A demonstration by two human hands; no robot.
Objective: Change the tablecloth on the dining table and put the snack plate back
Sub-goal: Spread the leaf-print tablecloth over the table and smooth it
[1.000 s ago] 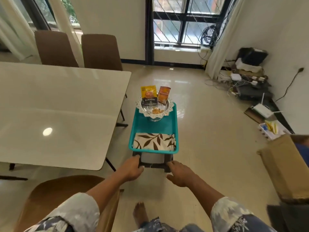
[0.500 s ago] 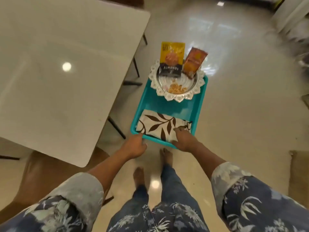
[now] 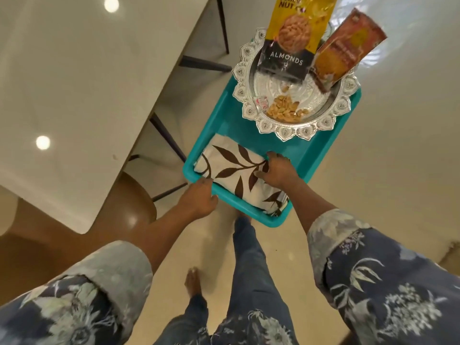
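Tabletop: the glossy cream tabletop [image 3: 74, 83] fills the 10 o'clock part of the view and is bare, so by my reading it awaits the fresh cover.
Tray: a teal plastic tray [image 3: 311, 155] sits at 1 o'clock, beside the tabletop's corner; it seems to serve as a parking place while the table is bare.
Cloth: a folded cream cloth with brown leaf print [image 3: 231, 168] lies at the tray's 6 o'clock end.
Plate: a silver plate with a scalloped rim [image 3: 293, 131] stands at the tray's 12 o'clock end, carrying loose nuts, a yellow-and-black almond packet [image 3: 291, 41] and an orange packet [image 3: 348, 48].
Left hand: the left hand [image 3: 199, 199] curls its fingers over the tray's 7 o'clock rim, probably to steady it.
Right hand: the right hand [image 3: 278, 170] hooks its fingers over the cloth's far edge, thumb on top, apparently to lift it.
Change: half a second ago the right hand was at the cloth's near corner; it has reached farther across. The left hand keeps its corner.
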